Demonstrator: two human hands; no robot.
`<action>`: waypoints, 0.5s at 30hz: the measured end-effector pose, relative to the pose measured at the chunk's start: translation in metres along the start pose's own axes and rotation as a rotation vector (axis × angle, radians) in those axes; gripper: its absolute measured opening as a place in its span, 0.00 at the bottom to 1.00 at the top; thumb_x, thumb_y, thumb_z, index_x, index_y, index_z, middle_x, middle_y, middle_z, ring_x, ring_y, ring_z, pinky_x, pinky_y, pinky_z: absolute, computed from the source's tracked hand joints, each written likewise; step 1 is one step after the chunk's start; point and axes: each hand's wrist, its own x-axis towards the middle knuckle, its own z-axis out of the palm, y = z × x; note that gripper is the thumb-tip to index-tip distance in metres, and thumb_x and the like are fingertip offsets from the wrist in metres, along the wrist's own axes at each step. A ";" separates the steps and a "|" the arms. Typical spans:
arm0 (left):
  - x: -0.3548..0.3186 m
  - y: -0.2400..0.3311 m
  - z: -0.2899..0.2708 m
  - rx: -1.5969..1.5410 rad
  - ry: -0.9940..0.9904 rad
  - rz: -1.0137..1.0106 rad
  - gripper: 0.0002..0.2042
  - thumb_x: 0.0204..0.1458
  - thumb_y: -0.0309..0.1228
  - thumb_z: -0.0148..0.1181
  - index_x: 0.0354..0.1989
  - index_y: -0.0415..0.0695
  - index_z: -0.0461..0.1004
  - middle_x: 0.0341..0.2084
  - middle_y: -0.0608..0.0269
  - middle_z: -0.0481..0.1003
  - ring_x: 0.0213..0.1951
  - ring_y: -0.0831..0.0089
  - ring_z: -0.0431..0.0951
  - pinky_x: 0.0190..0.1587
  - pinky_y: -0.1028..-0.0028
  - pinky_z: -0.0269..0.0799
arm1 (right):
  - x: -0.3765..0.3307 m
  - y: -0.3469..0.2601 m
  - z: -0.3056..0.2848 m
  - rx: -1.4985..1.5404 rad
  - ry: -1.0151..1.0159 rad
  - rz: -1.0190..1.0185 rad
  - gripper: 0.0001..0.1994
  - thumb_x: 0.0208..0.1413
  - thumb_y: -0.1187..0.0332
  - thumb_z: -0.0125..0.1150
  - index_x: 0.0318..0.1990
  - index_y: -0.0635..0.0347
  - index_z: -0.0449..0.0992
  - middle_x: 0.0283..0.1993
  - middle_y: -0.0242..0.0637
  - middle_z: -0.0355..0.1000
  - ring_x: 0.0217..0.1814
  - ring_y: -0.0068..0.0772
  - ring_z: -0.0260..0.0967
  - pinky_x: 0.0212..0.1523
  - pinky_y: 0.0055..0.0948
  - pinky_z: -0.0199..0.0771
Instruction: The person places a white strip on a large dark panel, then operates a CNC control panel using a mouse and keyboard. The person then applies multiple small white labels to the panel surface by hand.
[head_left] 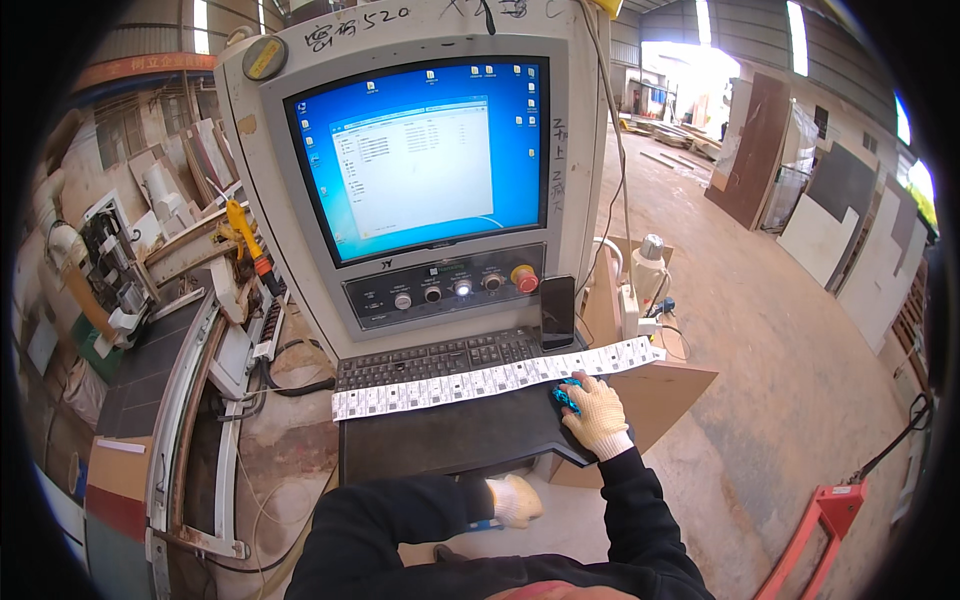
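My right hand, in a cream knitted glove, rests over a blue-patterned computer mouse on the dark keyboard shelf. My left hand, gloved the same way, is held low in front of my body below the shelf's edge. Its fingers are curled in, and a bit of blue shows beside it; what it holds, if anything, is hidden. A long white strip of printed labels lies along the front of the black keyboard. The monitor displays an open file window on a blue desktop.
Below the screen, a control panel has several knobs and a red emergency button. A black phone stands upright beside the keyboard. A machine bed is at left, a red pallet jack at lower right. Boards lean along the right wall.
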 end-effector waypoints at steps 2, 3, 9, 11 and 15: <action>0.000 0.001 -0.001 0.007 -0.005 -0.004 0.22 0.53 0.37 0.58 0.58 0.53 0.79 0.39 0.51 0.83 0.42 0.49 0.84 0.43 0.51 0.78 | 0.000 0.001 0.001 -0.006 0.001 0.001 0.23 0.48 0.62 0.71 0.54 0.48 0.79 0.64 0.41 0.70 0.59 0.49 0.70 0.57 0.48 0.70; 0.000 0.001 -0.002 0.009 -0.010 -0.012 0.22 0.53 0.37 0.58 0.59 0.53 0.79 0.39 0.51 0.83 0.42 0.50 0.84 0.42 0.52 0.79 | 0.000 0.001 0.001 -0.001 0.011 -0.002 0.22 0.48 0.62 0.71 0.54 0.48 0.79 0.64 0.41 0.70 0.59 0.49 0.70 0.56 0.48 0.70; -0.006 0.003 -0.005 -0.064 0.062 -0.015 0.15 0.48 0.36 0.57 0.39 0.42 0.82 0.34 0.48 0.83 0.40 0.47 0.84 0.42 0.50 0.78 | 0.000 0.001 0.001 0.000 0.037 -0.016 0.22 0.48 0.62 0.71 0.53 0.48 0.80 0.64 0.40 0.70 0.58 0.48 0.70 0.55 0.48 0.71; -0.006 0.003 -0.005 -0.078 0.058 -0.033 0.15 0.48 0.36 0.57 0.40 0.42 0.82 0.35 0.48 0.83 0.40 0.47 0.84 0.42 0.50 0.78 | 0.001 0.001 0.001 0.012 0.053 -0.028 0.22 0.48 0.62 0.71 0.53 0.48 0.80 0.63 0.40 0.71 0.58 0.49 0.70 0.55 0.48 0.71; -0.001 0.001 -0.004 0.009 -0.003 -0.027 0.23 0.53 0.37 0.57 0.59 0.54 0.79 0.38 0.53 0.84 0.40 0.51 0.85 0.41 0.52 0.79 | 0.001 0.001 0.001 0.008 0.030 -0.014 0.22 0.48 0.62 0.71 0.54 0.48 0.80 0.64 0.40 0.70 0.58 0.49 0.70 0.55 0.48 0.71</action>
